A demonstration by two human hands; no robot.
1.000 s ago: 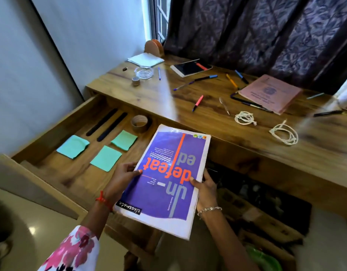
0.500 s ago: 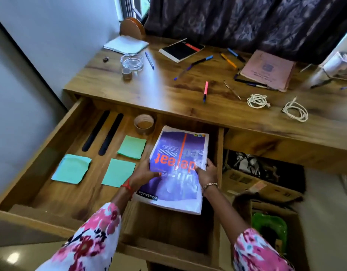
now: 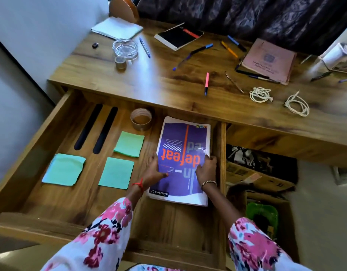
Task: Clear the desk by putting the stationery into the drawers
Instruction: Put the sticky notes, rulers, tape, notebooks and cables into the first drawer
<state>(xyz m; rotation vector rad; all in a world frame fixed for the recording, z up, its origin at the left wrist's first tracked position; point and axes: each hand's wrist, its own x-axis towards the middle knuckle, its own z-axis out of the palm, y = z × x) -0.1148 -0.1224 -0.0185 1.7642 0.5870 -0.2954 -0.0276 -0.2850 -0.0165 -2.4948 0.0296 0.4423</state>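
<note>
With both hands' fingers (image 3: 208, 160) closed on the notebook (image 3: 185, 153) edges, I square it against the drawer (image 3: 223, 153) wall, saving room.

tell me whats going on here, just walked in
A person is clearing a wooden desk into its open drawer. Both hands, the left hand and the right hand, grip the sides of a purple notebook and set it down at the drawer's right end, beside three green sticky-note pads, a tape roll and two black strips. Pens, such as the pink pen, other notebooks, two coiled cords and a glass ashtray are on the desktop.
</note>
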